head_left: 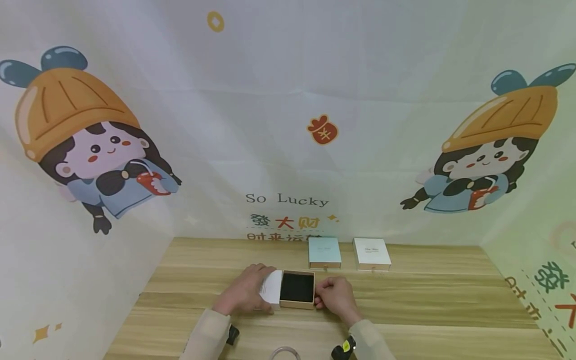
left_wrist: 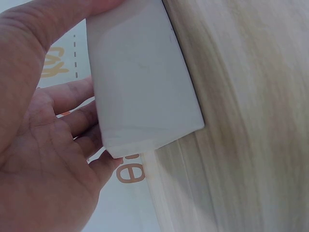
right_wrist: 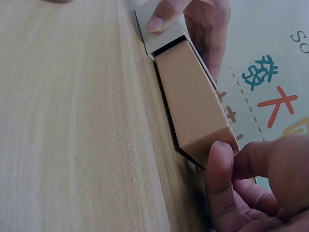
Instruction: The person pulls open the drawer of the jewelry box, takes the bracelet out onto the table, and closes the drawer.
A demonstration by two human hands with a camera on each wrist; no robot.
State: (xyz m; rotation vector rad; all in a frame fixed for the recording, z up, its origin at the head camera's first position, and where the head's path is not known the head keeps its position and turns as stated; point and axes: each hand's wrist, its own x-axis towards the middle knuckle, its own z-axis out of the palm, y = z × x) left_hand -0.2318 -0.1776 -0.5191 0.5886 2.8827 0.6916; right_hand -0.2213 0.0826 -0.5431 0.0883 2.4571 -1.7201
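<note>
A small drawer box lies between the two hands in the head view. My left hand (head_left: 243,292) grips its white sleeve (head_left: 272,286), thumb on the near side and fingers along the far side. The sleeve's plain white end (left_wrist: 142,72) faces the left wrist camera. Out of the sleeve toward the right sticks a tan cardboard drawer (right_wrist: 193,96), most of its length showing, with a black lining (head_left: 298,287) inside. At the drawer's right end, my right hand (head_left: 338,299) pinches with thumb and curled forefinger; what lies between the fingertips is hidden.
Behind the hands, a light blue box (head_left: 324,251) and a white box (head_left: 372,253) stand near the back edge of the wooden table (head_left: 432,300). Part of a clear ring (head_left: 285,350) shows at the front. Printed cloth (head_left: 288,150) walls the table in.
</note>
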